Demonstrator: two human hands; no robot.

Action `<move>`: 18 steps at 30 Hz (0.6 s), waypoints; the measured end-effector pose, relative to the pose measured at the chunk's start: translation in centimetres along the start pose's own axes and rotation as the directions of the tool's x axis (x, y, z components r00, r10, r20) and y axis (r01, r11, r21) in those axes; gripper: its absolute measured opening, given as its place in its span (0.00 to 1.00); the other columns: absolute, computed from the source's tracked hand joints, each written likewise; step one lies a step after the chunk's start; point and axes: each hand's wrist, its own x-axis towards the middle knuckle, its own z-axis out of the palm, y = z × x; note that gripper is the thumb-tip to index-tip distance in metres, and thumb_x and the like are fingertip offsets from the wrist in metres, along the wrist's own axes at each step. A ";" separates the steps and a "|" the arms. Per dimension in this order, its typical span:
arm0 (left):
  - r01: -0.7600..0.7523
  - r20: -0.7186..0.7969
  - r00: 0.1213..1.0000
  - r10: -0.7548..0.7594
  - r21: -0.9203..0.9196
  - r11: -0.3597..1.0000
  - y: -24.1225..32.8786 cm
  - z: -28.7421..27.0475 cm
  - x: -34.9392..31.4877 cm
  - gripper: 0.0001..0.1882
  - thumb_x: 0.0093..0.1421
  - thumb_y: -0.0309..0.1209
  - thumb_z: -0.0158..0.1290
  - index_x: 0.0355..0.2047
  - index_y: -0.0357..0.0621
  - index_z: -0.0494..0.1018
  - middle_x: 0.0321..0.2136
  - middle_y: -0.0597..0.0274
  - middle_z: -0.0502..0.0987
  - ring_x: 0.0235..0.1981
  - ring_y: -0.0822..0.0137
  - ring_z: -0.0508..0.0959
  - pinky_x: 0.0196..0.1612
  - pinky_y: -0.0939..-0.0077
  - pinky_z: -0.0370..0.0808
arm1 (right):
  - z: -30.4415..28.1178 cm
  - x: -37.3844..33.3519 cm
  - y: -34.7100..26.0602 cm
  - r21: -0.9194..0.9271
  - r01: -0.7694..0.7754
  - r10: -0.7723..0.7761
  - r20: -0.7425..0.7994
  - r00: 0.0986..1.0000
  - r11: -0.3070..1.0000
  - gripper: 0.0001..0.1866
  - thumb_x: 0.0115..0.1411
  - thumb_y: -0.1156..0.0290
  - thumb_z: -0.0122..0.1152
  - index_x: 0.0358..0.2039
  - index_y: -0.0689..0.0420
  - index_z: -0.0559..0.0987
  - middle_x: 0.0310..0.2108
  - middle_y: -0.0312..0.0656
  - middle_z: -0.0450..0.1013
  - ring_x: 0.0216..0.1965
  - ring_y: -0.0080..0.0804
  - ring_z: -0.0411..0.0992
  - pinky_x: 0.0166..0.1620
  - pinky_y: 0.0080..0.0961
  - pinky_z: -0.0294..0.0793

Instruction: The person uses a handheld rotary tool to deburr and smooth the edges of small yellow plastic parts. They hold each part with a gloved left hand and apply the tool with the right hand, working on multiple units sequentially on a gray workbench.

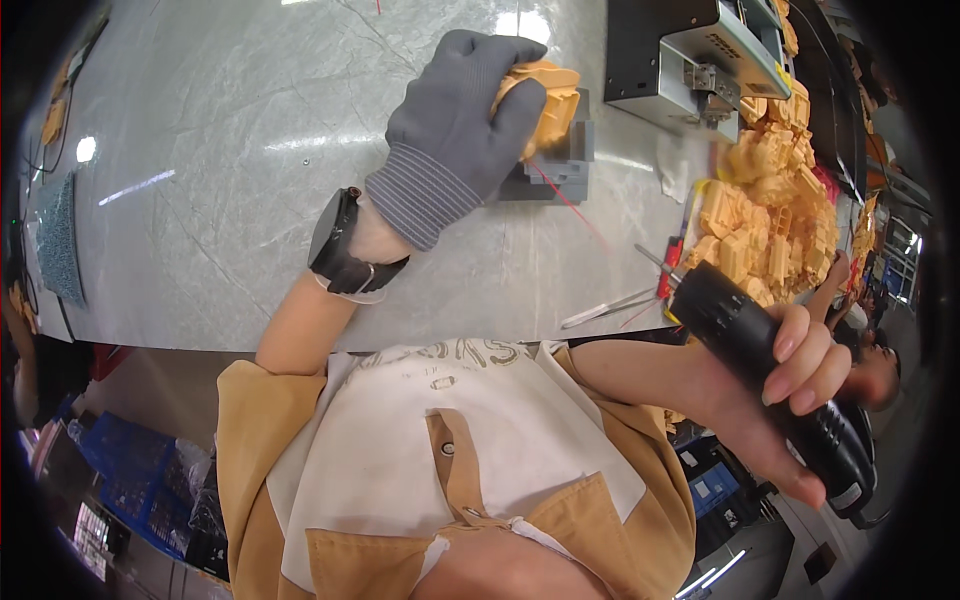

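Note:
My left hand (460,120), in a grey knitted glove with a black watch at the wrist, is closed round an orange plastic part (556,108). The part sits at a stepped grey block (565,170) on the table; whether it rests in the block is hidden by the glove. Bare and wrapped round a black electric screwdriver (745,335), my right hand (800,385) is at the lower right. The screwdriver's thin metal bit points up and left over the table, apart from the orange part.
A black and silver machine (680,60) stands at the upper right. Beside it lies a large heap of orange plastic parts (775,215). Tweezers (610,310) and a red-handled tool (672,265) lie near the table's front edge. A bluish textured pad (60,240) is at far left.

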 end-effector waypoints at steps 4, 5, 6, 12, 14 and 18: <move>0.080 0.060 0.994 -0.087 0.110 0.991 0.9 -0.7 0.0 0.21 0.54 0.37 0.51 0.47 0.41 0.68 0.35 0.55 0.71 0.37 0.68 0.73 0.39 0.76 0.72 | -0.2 0.0 0.1 0.028 0.002 -0.002 -0.011 1.000 1.000 0.40 0.40 0.40 0.64 0.43 0.62 0.69 0.20 0.30 0.62 0.19 0.19 0.60 0.31 0.20 0.58; 0.071 0.081 0.994 -0.075 0.053 0.996 1.0 -1.0 0.2 0.22 0.54 0.36 0.52 0.47 0.40 0.67 0.36 0.55 0.71 0.37 0.69 0.73 0.39 0.77 0.72 | -0.2 0.0 0.0 0.033 0.008 -0.007 -0.018 1.000 0.999 0.39 0.40 0.40 0.64 0.42 0.61 0.69 0.20 0.30 0.62 0.19 0.19 0.60 0.31 0.20 0.58; 0.063 0.101 0.993 -0.063 -0.003 0.998 1.1 -1.4 0.3 0.22 0.54 0.35 0.53 0.48 0.40 0.67 0.38 0.55 0.70 0.37 0.70 0.73 0.39 0.78 0.72 | -0.2 0.0 0.0 0.035 0.014 -0.013 -0.026 1.000 0.999 0.39 0.40 0.41 0.64 0.42 0.61 0.69 0.20 0.30 0.62 0.19 0.19 0.60 0.31 0.20 0.58; 0.333 0.333 0.917 -0.221 -0.333 0.882 1.8 -3.6 -0.1 0.20 0.55 0.32 0.52 0.48 0.37 0.67 0.36 0.59 0.72 0.36 0.72 0.72 0.42 0.79 0.71 | -0.8 0.0 -0.1 0.057 0.008 -0.004 -0.058 0.998 0.998 0.38 0.40 0.42 0.65 0.41 0.60 0.68 0.20 0.30 0.62 0.19 0.18 0.60 0.32 0.21 0.58; 0.192 0.264 0.954 -0.142 -0.175 0.966 0.7 -2.4 -0.6 0.17 0.56 0.34 0.50 0.44 0.38 0.70 0.36 0.55 0.71 0.37 0.69 0.71 0.40 0.77 0.71 | -0.8 0.0 0.0 0.054 0.000 0.003 -0.044 0.999 0.999 0.38 0.40 0.41 0.64 0.41 0.60 0.68 0.20 0.30 0.62 0.19 0.18 0.60 0.33 0.21 0.58; -0.150 0.160 0.982 0.104 0.307 0.940 0.2 -1.1 -0.5 0.16 0.56 0.36 0.47 0.41 0.40 0.72 0.34 0.51 0.70 0.35 0.60 0.71 0.38 0.72 0.71 | -0.9 0.2 0.0 0.047 -0.028 0.028 -0.002 1.000 0.999 0.37 0.41 0.41 0.63 0.41 0.59 0.68 0.20 0.31 0.62 0.20 0.19 0.60 0.33 0.22 0.58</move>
